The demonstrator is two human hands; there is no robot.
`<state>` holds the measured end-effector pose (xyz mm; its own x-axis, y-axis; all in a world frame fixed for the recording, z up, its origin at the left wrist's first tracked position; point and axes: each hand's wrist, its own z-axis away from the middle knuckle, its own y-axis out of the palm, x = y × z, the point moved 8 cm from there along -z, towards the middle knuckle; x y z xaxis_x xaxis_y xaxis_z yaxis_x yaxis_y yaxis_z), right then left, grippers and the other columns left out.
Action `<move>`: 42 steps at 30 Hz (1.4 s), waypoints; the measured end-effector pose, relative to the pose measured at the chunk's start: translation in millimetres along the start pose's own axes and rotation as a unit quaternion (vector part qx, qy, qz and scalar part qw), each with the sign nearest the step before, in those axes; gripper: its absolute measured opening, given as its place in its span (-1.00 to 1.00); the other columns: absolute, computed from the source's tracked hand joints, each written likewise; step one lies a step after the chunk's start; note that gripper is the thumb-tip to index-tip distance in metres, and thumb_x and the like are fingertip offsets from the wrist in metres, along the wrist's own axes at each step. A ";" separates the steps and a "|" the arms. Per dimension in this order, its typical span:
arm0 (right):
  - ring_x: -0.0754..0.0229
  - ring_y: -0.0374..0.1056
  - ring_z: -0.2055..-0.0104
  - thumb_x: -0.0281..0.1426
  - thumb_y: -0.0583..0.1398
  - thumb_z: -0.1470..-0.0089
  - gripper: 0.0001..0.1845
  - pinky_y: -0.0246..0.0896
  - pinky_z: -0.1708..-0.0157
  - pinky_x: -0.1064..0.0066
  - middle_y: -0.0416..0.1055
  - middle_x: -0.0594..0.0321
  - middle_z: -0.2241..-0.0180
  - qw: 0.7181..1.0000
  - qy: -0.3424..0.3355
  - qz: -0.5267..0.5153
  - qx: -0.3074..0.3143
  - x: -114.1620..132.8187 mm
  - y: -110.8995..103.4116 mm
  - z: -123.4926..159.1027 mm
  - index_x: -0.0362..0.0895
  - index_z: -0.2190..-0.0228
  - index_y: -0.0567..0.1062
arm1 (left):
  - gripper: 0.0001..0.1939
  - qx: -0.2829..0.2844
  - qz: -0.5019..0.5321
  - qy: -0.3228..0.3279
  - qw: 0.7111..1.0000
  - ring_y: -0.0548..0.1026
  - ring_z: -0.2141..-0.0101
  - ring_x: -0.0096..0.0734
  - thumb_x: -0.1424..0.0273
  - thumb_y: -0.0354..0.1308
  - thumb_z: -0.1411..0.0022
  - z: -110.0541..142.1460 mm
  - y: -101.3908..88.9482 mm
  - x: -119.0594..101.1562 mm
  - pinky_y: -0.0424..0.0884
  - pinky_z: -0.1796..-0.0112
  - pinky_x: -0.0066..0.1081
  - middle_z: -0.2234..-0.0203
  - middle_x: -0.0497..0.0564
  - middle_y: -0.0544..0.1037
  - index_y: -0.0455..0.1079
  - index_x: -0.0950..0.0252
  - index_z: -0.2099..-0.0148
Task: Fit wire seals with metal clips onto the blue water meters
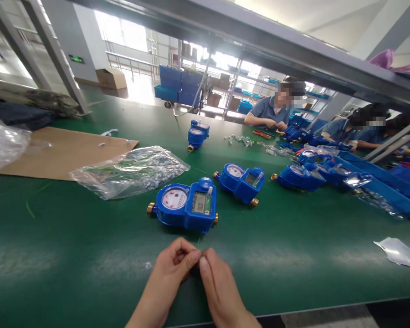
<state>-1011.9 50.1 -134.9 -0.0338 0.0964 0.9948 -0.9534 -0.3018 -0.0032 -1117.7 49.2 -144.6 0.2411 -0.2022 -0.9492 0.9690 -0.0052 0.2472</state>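
Note:
My left hand (pixel 176 266) and my right hand (pixel 217 278) meet at their fingertips low over the green table. Both are closed in a pinch; whatever lies between the fingers is too small or hidden to make out. Just beyond them lies a blue water meter (pixel 184 205) with a round dial, a small display and brass pipe ends. A second water meter (pixel 239 182) rests behind it to the right, and a third water meter (pixel 197 135) is farther back. To the left, a clear plastic bag (pixel 133 171) holds many small metallic-looking parts.
A brown cardboard sheet (pixel 64 152) lies at the left. More water meters (pixel 299 176) and a long blue bin (pixel 379 182) are at the right. Loose small parts (pixel 241 140) lie near a seated co-worker (pixel 271 109). A metal beam (pixel 225 36) crosses overhead.

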 end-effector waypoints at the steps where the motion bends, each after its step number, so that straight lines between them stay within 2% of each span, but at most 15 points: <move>1: 0.30 0.03 0.48 -0.03 0.09 -0.12 -0.58 -0.11 0.49 0.43 0.11 0.32 0.53 0.999 -0.019 0.032 -0.008 3.1 -0.9 -0.1 -0.13 0.51 0.27 | -0.76 0.004 0.027 -0.001 1.000 0.32 0.52 -0.48 0.24 0.23 -0.13 -1.1 0.6 0.8 0.23 0.47 -0.50 0.58 -0.10 0.38 0.33 0.28 0.42; 6: 0.35 -0.24 0.69 -0.13 -0.12 -0.22 -0.63 -0.20 0.61 0.43 -0.20 0.50 0.69 0.978 0.123 -0.149 0.083 -16.9 17.0 2.2 -0.05 0.54 0.07 | -0.84 -0.019 -0.002 0.053 0.998 0.39 0.41 -0.43 0.33 0.25 -0.12 -2.1 2.5 -8.2 0.28 0.35 -0.48 0.49 -0.06 0.44 0.36 0.29 0.38; 8: 0.32 -0.06 0.63 -0.10 -0.06 -0.21 -0.61 -0.11 0.55 0.41 0.00 0.43 0.66 0.997 0.056 -0.040 0.027 -9.7 6.2 -1.6 -0.08 0.53 0.16 | -0.80 -0.009 0.037 0.023 0.999 0.33 0.49 -0.48 0.29 0.23 -0.14 -3.9 6.1 -3.6 0.23 0.42 -0.49 0.56 -0.09 0.39 0.34 0.30 0.40; 10: 0.27 0.10 0.50 -0.05 0.03 -0.17 -0.58 -0.06 0.45 0.38 0.21 0.28 0.55 0.991 -0.041 0.118 -0.042 3.8 -3.8 -2.3 -0.11 0.51 0.27 | -0.74 0.007 0.098 -0.015 0.995 0.21 0.57 -0.54 0.25 0.21 -0.15 -6.0 10.3 3.3 0.14 0.51 -0.51 0.62 -0.13 0.30 0.29 0.30 0.45; 12: 0.27 0.10 0.51 -0.02 0.04 -0.16 -0.55 -0.08 0.46 0.39 0.23 0.26 0.56 0.986 -0.061 0.150 -0.049 5.8 -4.5 -2.4 -0.12 0.53 0.28 | -0.72 0.012 0.115 -0.019 0.993 0.18 0.58 -0.54 0.24 0.21 -0.15 -7.6 12.1 4.8 0.11 0.52 -0.51 0.63 -0.14 0.27 0.27 0.30 0.46; 14: 0.33 -0.05 0.66 -0.03 -0.04 -0.20 -0.55 -0.13 0.57 0.42 0.05 0.42 0.70 1.000 0.022 0.014 0.012 -7.5 2.1 -3.8 -0.08 0.56 0.18 | -0.78 -0.006 0.063 0.012 0.998 0.28 0.53 -0.50 0.28 0.22 -0.14 -8.1 9.2 -0.1 0.19 0.46 -0.49 0.59 -0.11 0.36 0.31 0.28 0.43; 17: 0.37 -0.28 0.75 -0.07 -0.11 -0.23 -0.59 -0.20 0.66 0.47 -0.20 0.55 0.76 0.967 0.149 -0.183 0.099 -20.5 16.0 0.0 -0.04 0.54 0.04 | -0.88 -0.057 -0.037 0.046 0.997 0.40 0.40 -0.41 0.34 0.24 -0.11 -7.2 1.6 -6.9 0.27 0.33 -0.45 0.47 -0.05 0.47 0.38 0.27 0.37; 20: 0.33 -0.05 0.67 -0.05 -0.07 -0.24 -0.58 -0.13 0.59 0.45 0.03 0.44 0.69 0.997 0.064 -0.007 0.039 -11.9 -0.7 -5.4 -0.07 0.50 0.16 | -0.79 -0.039 0.009 0.001 0.999 0.30 0.54 -0.49 0.26 0.23 -0.12 -8.6 4.1 2.9 0.19 0.47 -0.48 0.58 -0.09 0.38 0.37 0.29 0.41; 23: 0.27 0.09 0.51 -0.03 -0.01 -0.21 -0.56 -0.10 0.48 0.39 0.21 0.28 0.56 0.975 -0.069 0.210 -0.032 5.7 -9.6 -5.9 -0.11 0.50 0.25 | -0.69 -0.006 0.113 -0.038 0.993 0.14 0.61 -0.58 0.19 0.22 -0.13 -9.4 10.3 13.0 0.05 0.56 -0.51 0.64 -0.15 0.24 0.30 0.31 0.46; 26: 0.32 -0.06 0.62 -0.05 -0.07 -0.24 -0.58 -0.14 0.56 0.43 0.05 0.41 0.65 0.997 0.003 0.079 0.021 -4.7 -2.4 -7.8 -0.08 0.49 0.18 | -0.74 -0.020 0.096 -0.009 0.995 0.26 0.55 -0.53 0.24 0.25 -0.12 -9.9 7.9 8.0 0.16 0.50 -0.51 0.60 -0.12 0.34 0.31 0.30 0.43; 29: 0.35 -0.25 0.73 -0.07 -0.13 -0.26 -0.61 -0.23 0.67 0.48 -0.14 0.53 0.73 0.985 0.108 -0.097 0.093 -12.6 10.0 -7.2 -0.05 0.47 0.11 | -0.81 -0.045 0.027 0.031 0.998 0.39 0.43 -0.42 0.29 0.27 -0.09 -10.7 2.7 -2.2 0.27 0.37 -0.46 0.51 -0.05 0.46 0.37 0.29 0.36; 34: 0.31 0.09 0.54 -0.04 0.02 -0.20 -0.58 -0.11 0.53 0.45 0.20 0.31 0.58 0.982 -0.036 0.185 0.000 9.5 -4.1 -12.4 -0.11 0.49 0.28 | -0.71 -0.011 0.131 -0.027 0.991 0.16 0.60 -0.58 0.22 0.23 -0.12 -13.7 6.4 7.7 0.08 0.55 -0.51 0.64 -0.15 0.26 0.31 0.32 0.45; 36: 0.34 0.00 0.63 -0.03 0.00 -0.20 -0.55 -0.15 0.59 0.46 0.13 0.37 0.66 0.992 -0.003 0.125 -0.001 3.2 -3.2 -12.8 -0.10 0.53 0.24 | -0.72 -0.015 0.133 -0.024 0.991 0.15 0.61 -0.58 0.22 0.25 -0.10 -13.5 5.7 8.4 0.07 0.56 -0.51 0.65 -0.15 0.27 0.30 0.31 0.43; 39: 0.39 -0.28 0.77 -0.06 -0.10 -0.24 -0.56 -0.28 0.70 0.49 -0.13 0.55 0.80 0.983 0.126 -0.104 0.087 -14.1 13.0 -10.3 -0.06 0.55 0.10 | -0.76 -0.040 0.065 0.010 0.997 0.23 0.58 -0.55 0.26 0.28 -0.08 -12.3 0.9 2.6 0.14 0.52 -0.51 0.61 -0.13 0.35 0.33 0.29 0.36; 42: 0.38 -0.13 0.74 -0.07 -0.06 -0.24 -0.57 -0.19 0.66 0.50 0.03 0.48 0.76 0.992 0.089 -0.040 0.077 -8.4 6.9 -12.3 -0.08 0.53 0.18 | -0.75 -0.016 0.079 -0.005 0.997 0.19 0.60 -0.57 0.23 0.25 -0.12 -12.4 4.1 3.0 0.10 0.54 -0.51 0.63 -0.15 0.29 0.32 0.30 0.39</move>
<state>-1021.9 58.9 -144.5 -0.0257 0.2883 0.9572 -0.8988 -0.4258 0.1041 -1112.3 60.7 -148.8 0.3902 -0.2079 -0.8969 0.9203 0.0590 0.3867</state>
